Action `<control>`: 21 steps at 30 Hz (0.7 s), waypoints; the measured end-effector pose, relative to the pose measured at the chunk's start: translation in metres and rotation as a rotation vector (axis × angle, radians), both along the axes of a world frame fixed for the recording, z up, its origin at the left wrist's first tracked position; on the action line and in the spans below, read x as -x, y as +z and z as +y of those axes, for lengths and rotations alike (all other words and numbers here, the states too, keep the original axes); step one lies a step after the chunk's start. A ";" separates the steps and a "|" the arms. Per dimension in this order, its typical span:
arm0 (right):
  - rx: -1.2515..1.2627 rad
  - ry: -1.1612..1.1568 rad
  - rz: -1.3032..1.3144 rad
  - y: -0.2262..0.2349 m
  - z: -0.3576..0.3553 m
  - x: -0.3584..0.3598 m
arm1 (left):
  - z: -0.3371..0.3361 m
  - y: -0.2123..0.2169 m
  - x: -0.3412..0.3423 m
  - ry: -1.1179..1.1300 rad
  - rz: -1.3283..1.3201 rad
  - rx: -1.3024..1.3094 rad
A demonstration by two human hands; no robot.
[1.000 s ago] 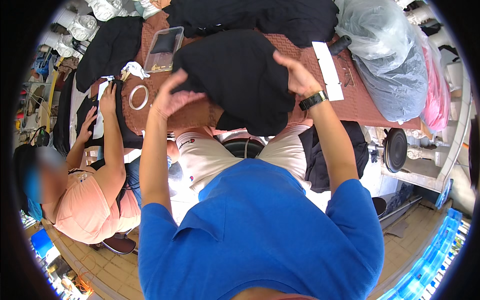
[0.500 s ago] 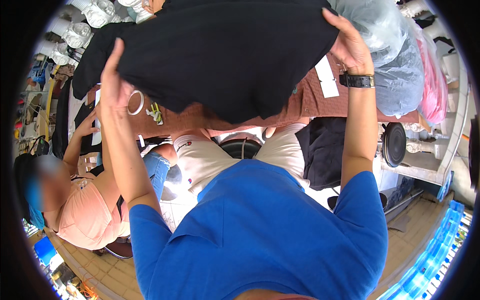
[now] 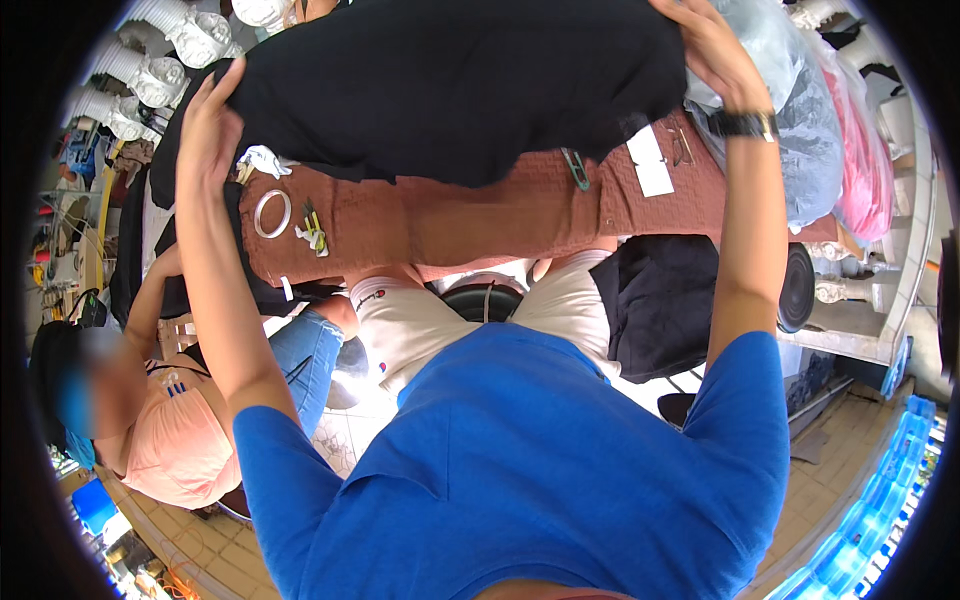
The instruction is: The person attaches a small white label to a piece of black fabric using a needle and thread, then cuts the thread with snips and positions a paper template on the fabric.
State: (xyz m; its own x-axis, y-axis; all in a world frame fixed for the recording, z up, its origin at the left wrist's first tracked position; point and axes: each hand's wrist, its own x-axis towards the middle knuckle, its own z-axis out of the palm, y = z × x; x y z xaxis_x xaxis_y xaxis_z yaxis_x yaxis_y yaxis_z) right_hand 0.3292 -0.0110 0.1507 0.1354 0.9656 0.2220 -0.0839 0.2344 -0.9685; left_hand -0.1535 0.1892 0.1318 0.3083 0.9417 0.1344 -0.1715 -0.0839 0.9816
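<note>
A wide piece of black cloth (image 3: pixel 450 90) is spread between my two raised hands above the table. My left hand (image 3: pixel 208 130) grips its left edge, thumb up, with the other fingers partly behind the cloth. At the far right corner my right hand (image 3: pixel 718 50) grips the other edge, and some of its fingers are hidden. Below the cloth, a brown textured cover (image 3: pixel 450 225) lies over the table. On it are a white tape roll (image 3: pixel 272 214), yellow-and-black thread snips (image 3: pixel 312 235), a green tool (image 3: pixel 575 170) and a white card (image 3: pixel 652 163).
Clear plastic bags (image 3: pixel 790 150) bulge at the right end of the table. More dark fabric (image 3: pixel 655 310) hangs by my right knee. Close on my left sits another person in a peach top (image 3: pixel 185 430). White carved posts (image 3: pixel 200 38) stand at the far left.
Both hands have moved outward and up, drawing the black cloth wider and farther away. More of the brown cover, the green tool and the card now shows beneath it.
</note>
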 end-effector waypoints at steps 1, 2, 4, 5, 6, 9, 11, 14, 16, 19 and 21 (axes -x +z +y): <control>-0.020 -0.118 -0.128 -0.016 0.019 -0.028 | 0.025 -0.012 -0.009 -0.005 0.069 -0.036; -0.043 -0.227 -0.251 -0.024 0.029 -0.045 | 0.038 -0.019 -0.021 -0.032 0.032 -0.058; -0.105 -0.323 -0.262 -0.021 0.030 -0.043 | 0.025 -0.003 -0.022 0.069 0.088 -0.116; -0.119 -0.383 -0.283 -0.020 0.025 -0.039 | 0.024 -0.009 -0.021 0.094 0.095 -0.133; -0.050 -0.377 -0.302 -0.019 0.012 -0.035 | 0.021 -0.015 -0.020 0.116 0.101 -0.150; 0.119 -0.325 -0.341 -0.029 -0.042 -0.011 | -0.035 -0.018 -0.007 -0.065 0.181 -0.063; 0.176 -0.289 -0.367 -0.061 -0.064 0.007 | -0.062 -0.040 0.023 -0.101 0.331 -0.038; 0.214 -0.200 -0.346 -0.116 -0.108 0.025 | -0.096 -0.077 0.037 -0.114 0.549 -0.030; 0.387 -0.276 -0.394 -0.152 -0.134 0.046 | -0.107 -0.117 0.043 -0.176 0.636 -0.116; 0.483 -0.314 -0.429 -0.214 -0.165 0.061 | -0.128 -0.151 0.051 -0.220 0.882 -0.083; 0.438 -0.398 -0.542 -0.235 -0.176 0.063 | -0.139 -0.150 0.046 -0.274 1.031 0.048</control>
